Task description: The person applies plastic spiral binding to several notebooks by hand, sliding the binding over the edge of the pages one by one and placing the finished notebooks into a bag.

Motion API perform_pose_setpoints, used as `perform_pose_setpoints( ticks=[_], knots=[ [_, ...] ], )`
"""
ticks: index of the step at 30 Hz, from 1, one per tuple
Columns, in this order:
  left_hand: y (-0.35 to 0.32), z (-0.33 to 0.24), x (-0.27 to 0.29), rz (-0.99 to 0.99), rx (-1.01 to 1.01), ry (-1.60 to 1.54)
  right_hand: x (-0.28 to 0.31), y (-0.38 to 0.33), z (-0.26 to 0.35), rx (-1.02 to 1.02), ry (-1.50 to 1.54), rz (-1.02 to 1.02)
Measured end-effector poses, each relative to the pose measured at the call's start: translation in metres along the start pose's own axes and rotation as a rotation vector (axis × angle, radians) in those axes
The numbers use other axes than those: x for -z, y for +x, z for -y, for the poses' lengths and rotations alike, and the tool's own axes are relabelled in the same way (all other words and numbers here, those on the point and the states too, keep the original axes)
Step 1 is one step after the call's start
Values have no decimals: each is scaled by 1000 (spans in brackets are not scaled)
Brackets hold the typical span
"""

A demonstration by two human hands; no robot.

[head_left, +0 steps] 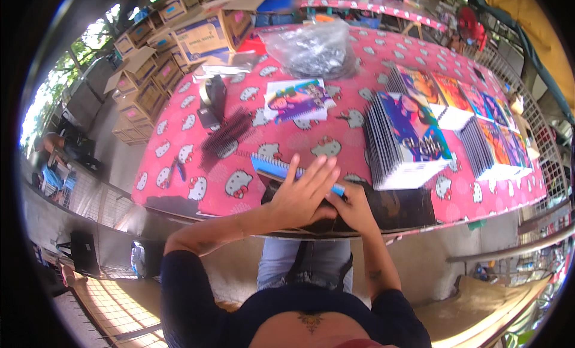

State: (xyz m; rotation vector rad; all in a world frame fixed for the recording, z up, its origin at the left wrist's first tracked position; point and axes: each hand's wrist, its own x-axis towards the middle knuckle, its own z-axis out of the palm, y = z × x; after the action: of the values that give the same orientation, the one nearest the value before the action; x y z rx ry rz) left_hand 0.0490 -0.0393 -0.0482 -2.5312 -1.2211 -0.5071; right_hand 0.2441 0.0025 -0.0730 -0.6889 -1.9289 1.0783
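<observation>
A spiral notebook (263, 163) with a blue cover lies near the table's front edge, its wire coil along the far side. Over it rests my left hand (308, 189), open, with fingers stretched out and covering much of the notebook. My right hand (350, 207) is closed at the notebook's right end. A small blue piece (338, 190) shows at its fingers; I cannot tell whether it belongs to the notebook or a tool. Black binding coils (227, 135) lie in a heap beyond my left forearm. Tall stacks of illustrated notebooks (413, 126) stand to the right.
Loose printed covers (296, 99) lie mid-table. A tape dispenser (211, 102) and small pliers (176, 168) are at the left. Farther back sits a clear plastic bag (314, 48). Cardboard boxes (206, 39) pile up beyond the table. A person (275, 0) in blue stands behind.
</observation>
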Motion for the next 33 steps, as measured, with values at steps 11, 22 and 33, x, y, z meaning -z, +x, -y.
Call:
perform_pose_setpoints(
  ticks=[11, 22, 33],
  knots=[
    [-12, -11, -10, -174, 21, -156, -2, 0, -2, -33, 63, -11],
    [17, 16, 10, -209, 74, -363, 44, 7, 31, -89, -2, -15],
    [21, 32, 54, 64, -36, -319, 13, 10, 40, -29, -321, -276]
  ],
)
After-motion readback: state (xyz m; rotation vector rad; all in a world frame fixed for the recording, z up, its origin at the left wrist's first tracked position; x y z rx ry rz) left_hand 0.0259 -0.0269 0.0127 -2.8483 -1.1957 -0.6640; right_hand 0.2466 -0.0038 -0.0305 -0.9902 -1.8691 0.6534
